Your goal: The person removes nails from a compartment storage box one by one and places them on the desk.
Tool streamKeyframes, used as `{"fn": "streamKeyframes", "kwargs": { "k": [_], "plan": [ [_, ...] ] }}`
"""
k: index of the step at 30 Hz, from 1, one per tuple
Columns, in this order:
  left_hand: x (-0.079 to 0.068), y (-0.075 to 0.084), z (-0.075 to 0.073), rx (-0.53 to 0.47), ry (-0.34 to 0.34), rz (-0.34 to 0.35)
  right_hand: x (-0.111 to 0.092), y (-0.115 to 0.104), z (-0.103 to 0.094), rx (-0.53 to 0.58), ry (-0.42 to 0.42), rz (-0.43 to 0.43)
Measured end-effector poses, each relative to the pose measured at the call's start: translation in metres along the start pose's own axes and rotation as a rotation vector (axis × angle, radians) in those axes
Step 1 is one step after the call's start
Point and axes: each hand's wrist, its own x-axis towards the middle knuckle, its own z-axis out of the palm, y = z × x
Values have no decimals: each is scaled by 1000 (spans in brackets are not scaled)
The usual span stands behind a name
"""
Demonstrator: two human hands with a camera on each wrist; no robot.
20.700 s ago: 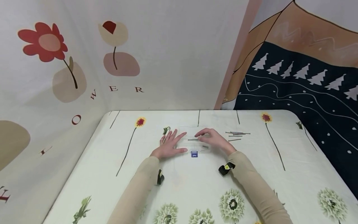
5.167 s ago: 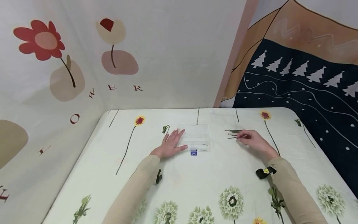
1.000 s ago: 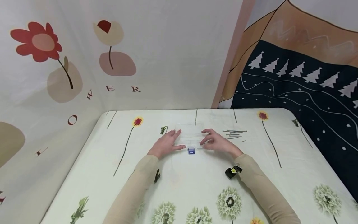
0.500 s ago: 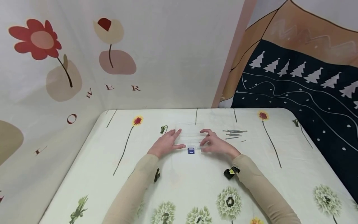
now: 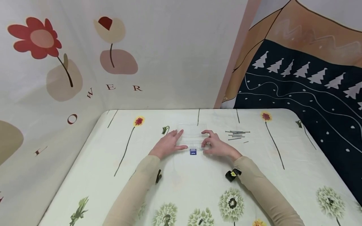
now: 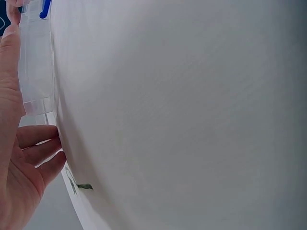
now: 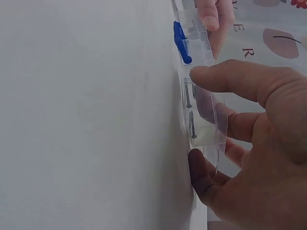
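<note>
A clear plastic box with a blue latch at its front lies between my hands. My left hand rests against its left side, fingers and thumb spread fairly straight. At the right front corner is my right hand. In the right wrist view its thumb lies outside the front wall, while the index finger reaches inside, seen through the clear plastic. Two grey nails show in the box behind that wall; a further dark sliver beside the index finger is partly hidden. No nail is plainly pinched between finger and thumb.
Several loose grey nails lie in a group on the flowered tablecloth, right of the box. One short nail lies apart, nearer me. Printed cloth hangs behind the table.
My right hand went out to the loose nails and returned to the box's right front corner. Over the last second its thumb moved slightly toward me, apart from the index finger. My left hand stays beside the box.
</note>
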Motion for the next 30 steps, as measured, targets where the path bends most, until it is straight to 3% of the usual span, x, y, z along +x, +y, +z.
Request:
{"fn": "streamKeyframes", "kwargs": {
  "k": [12, 30],
  "plan": [
    [0, 0, -1, -12, -7, -3, 0, -1, 0, 38, -6, 41],
    [-1, 1, 0, -2, -5, -3, 2, 6, 4, 119, 35, 36]
  ]
}}
